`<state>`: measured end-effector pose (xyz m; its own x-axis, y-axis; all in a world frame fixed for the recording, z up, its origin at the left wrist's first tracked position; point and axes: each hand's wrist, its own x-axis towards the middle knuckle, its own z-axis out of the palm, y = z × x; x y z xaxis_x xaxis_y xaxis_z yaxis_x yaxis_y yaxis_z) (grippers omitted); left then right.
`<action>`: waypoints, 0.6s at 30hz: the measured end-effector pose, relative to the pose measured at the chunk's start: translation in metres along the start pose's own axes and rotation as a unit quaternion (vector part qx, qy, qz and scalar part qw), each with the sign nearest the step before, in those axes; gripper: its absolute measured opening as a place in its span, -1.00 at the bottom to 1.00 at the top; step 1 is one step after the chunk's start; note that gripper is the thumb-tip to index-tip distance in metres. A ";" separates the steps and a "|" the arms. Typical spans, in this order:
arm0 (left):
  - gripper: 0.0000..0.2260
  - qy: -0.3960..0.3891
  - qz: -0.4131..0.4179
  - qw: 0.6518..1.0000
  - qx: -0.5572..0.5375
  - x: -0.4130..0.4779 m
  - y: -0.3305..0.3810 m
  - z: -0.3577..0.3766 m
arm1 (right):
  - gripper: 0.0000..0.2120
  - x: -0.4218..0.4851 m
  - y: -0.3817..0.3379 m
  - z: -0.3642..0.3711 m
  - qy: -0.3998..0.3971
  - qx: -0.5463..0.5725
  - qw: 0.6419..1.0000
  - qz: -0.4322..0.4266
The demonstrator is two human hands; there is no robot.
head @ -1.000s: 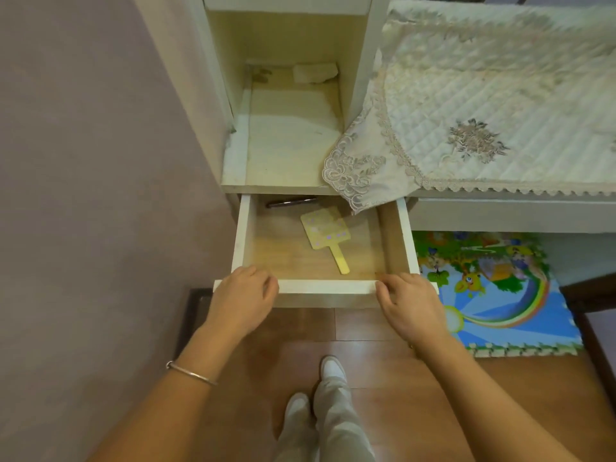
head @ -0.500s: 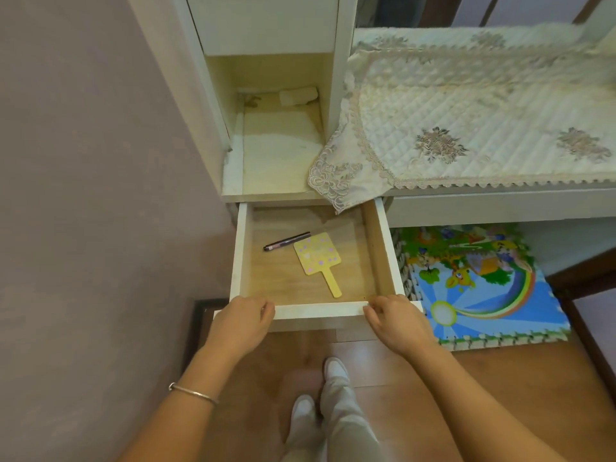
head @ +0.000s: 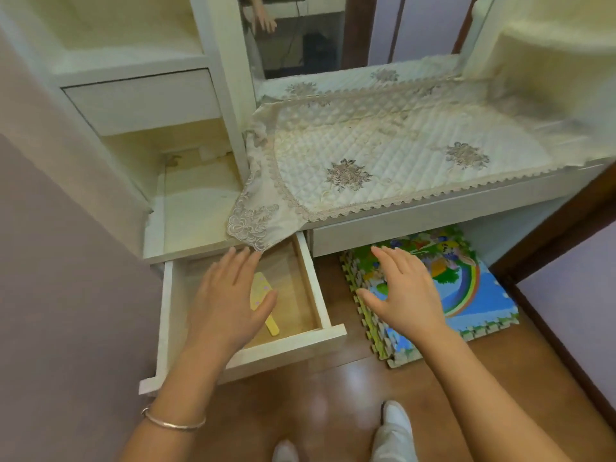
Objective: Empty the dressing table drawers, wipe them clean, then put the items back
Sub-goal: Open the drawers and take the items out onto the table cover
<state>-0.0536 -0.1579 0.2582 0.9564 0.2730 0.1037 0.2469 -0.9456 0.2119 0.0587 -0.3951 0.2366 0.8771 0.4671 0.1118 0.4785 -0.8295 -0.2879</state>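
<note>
The lowest drawer (head: 310,288) of the dressing table stands pulled far out, its wooden floor showing. A yellow paddle-shaped hand mirror (head: 263,301) lies in it, partly hidden under my left hand (head: 226,301), which hovers flat and open over the drawer. The pen seen earlier is hidden behind that hand. My right hand (head: 406,291) hangs open with spread fingers to the right of the drawer, above the play mat, holding nothing.
A quilted lace cloth (head: 366,158) covers the tabletop, one corner drooping over the drawer's back right. An open shelf (head: 196,211) sits above the drawer, a closed drawer (head: 140,101) higher up. A colourful foam mat (head: 466,295) lies under the table. Purple wall at left.
Both hands pulled the drawer further out, then let go of its front edge. Now the left hand is over the drawer and the right has swung out over the mat. The camera tilted up.
</note>
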 end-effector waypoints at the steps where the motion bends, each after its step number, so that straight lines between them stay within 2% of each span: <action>1: -0.27 0.008 0.006 1.000 0.005 0.011 0.017 -0.004 | -0.30 0.007 0.014 -0.011 0.010 -0.010 1.000 0.000; 9: -0.31 0.075 0.028 0.997 0.014 0.091 0.170 0.004 | -0.25 0.060 0.161 -0.098 0.072 -0.073 0.994 -0.038; 12: -0.32 0.092 0.023 0.995 0.011 0.113 0.221 0.020 | -0.23 0.074 0.214 -0.120 0.066 -0.070 0.995 -0.037; 18: -0.31 0.062 -0.005 0.998 -0.006 0.151 0.277 0.059 | -0.25 0.109 0.291 -0.124 0.034 -0.037 0.999 -0.012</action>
<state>0.1681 -0.3894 0.2753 0.9275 0.3020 0.2204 0.2528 -0.9409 0.2254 0.2984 -0.6238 0.2834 0.8647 0.4679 0.1827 0.4994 -0.8398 -0.2128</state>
